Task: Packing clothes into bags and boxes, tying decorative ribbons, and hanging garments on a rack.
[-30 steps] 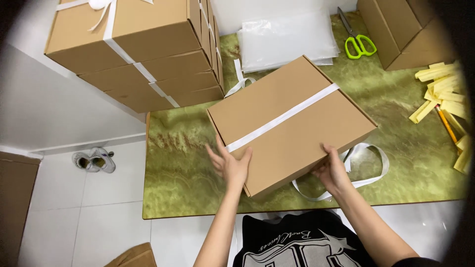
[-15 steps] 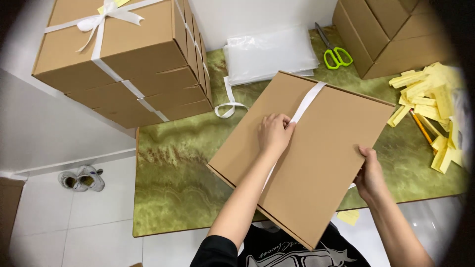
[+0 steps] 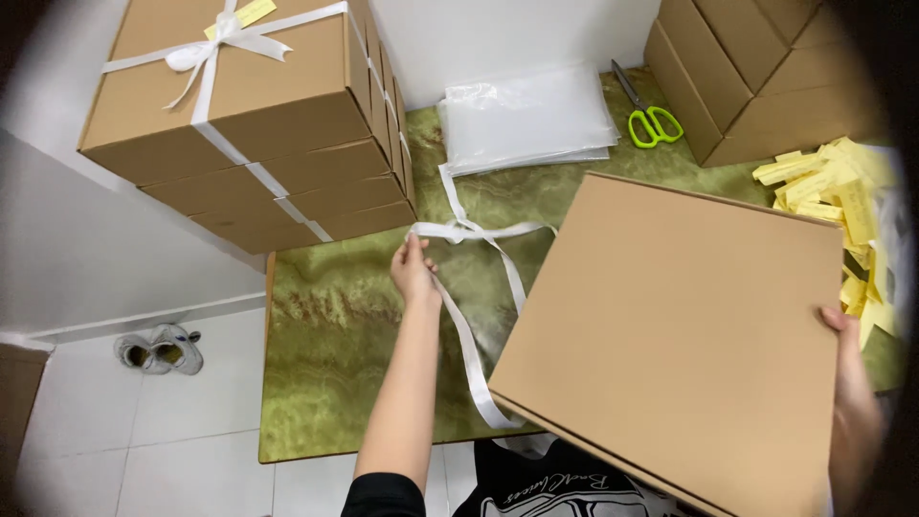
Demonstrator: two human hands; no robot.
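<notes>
My left hand (image 3: 414, 271) pinches the white ribbon (image 3: 476, 316) out over the bench (image 3: 325, 325), its length trailing back right under the box (image 3: 670, 335), whose far right edge my right hand (image 3: 847, 383) grips, so left is nearer the ribbon.

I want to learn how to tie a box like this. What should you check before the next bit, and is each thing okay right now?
1. Left hand has the white ribbon pinched: ok.
2. Right hand holds the flat brown box by its edge: ok.
3. Ribbon runs under the box: cannot tell, the box hides it.
4. Ribbon free of twists: not ok, it crosses over itself near the left hand.
5. Green scissors nearby on the green table: ok.
6. Yellow tags nearby: ok.
</notes>
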